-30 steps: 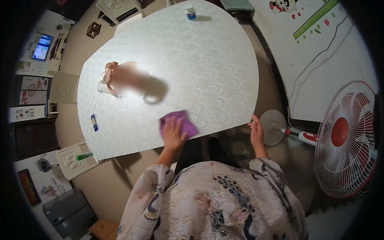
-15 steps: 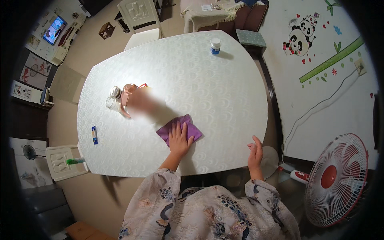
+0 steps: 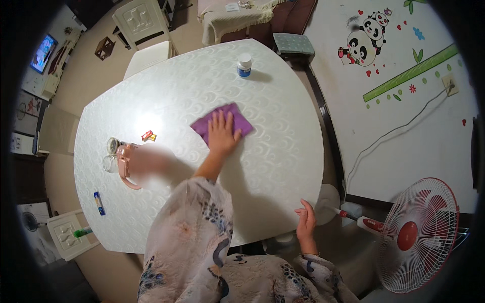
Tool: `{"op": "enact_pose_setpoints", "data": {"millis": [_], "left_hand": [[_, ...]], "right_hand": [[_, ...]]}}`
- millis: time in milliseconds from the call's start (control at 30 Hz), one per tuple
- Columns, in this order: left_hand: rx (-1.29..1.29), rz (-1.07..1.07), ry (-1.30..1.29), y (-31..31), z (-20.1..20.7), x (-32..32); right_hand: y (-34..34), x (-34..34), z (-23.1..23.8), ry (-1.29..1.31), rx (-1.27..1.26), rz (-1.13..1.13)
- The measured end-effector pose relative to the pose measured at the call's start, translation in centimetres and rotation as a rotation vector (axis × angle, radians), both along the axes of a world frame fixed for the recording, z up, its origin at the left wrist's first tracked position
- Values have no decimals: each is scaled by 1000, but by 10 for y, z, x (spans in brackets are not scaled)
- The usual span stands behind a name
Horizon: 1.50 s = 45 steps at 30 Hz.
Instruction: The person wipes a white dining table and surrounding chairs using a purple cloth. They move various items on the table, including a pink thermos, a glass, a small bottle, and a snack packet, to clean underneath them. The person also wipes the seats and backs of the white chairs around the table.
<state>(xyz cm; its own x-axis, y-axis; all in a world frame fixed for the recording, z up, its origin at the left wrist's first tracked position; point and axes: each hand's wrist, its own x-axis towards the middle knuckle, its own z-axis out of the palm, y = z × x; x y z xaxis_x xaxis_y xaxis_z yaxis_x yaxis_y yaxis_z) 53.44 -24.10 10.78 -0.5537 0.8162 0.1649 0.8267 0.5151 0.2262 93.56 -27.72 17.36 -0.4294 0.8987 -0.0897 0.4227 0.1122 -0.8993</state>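
A purple cloth (image 3: 201,125) lies spread on the patterned white tabletop (image 3: 283,151), near its middle. My left hand (image 3: 223,134) rests flat on the cloth, fingers stretched and spread. At the table's right front edge my right hand (image 3: 305,222) hovers with nothing in it, its fingers loosely bent and apart. To the left of the left forearm stands a pink pitcher (image 3: 124,164), partly blurred. Two glass jars, one an open glass jar (image 3: 109,163), are beside the pitcher. Small red and yellow wrapped sweets (image 3: 149,136) lie just beyond it.
A white bottle with a blue label (image 3: 244,65) stands at the far side. A narrow blue packet (image 3: 99,203) lies near the left edge. A red and white fan (image 3: 407,236) stands at right, by the wall with its cord. White chairs (image 3: 144,20) surround the table.
My left hand and the purple cloth have slid farther away across the tabletop. My right hand stays near the table edge. The whole view has shifted, and the sweets show more fully beyond the pitcher.
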Motion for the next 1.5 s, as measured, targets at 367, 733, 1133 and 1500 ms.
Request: {"op": "enact_pose_setpoints", "data": {"millis": [367, 733, 1133, 1500], "left_hand": [[-8, -55, 27, 18, -3, -26], [-117, -141, -11, -48, 10, 30], [-4, -299, -14, 211, 7, 8], [-11, -380, -21, 100, 7, 60]], "right_hand": [[131, -64, -35, -523, 454, 220], [177, -73, -52, -658, 657, 238], [176, -76, -43, -663, 631, 222], [177, -70, -53, -572, 664, 195]]}}
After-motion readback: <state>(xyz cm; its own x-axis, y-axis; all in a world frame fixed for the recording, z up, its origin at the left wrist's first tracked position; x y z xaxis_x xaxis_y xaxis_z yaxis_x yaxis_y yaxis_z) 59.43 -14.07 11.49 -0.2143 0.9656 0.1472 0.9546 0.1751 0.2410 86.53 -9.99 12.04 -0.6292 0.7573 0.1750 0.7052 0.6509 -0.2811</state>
